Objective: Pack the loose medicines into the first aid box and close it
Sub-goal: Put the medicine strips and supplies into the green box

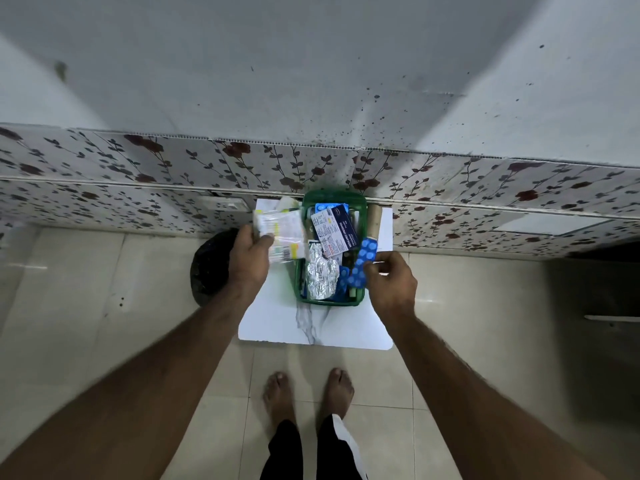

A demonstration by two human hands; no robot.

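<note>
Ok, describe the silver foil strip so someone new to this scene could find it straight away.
Start at the white marble-look table against the floral wall, then the open green box on it. The silver foil strip lies crumpled in the box's near left part; its neighbours are blue blister strips and a printed carton.

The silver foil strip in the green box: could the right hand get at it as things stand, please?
Probably not yet: the right hand already pinches a blue blister strip. The silver foil strip lies uncovered in the green box, close beside that hand.
</note>
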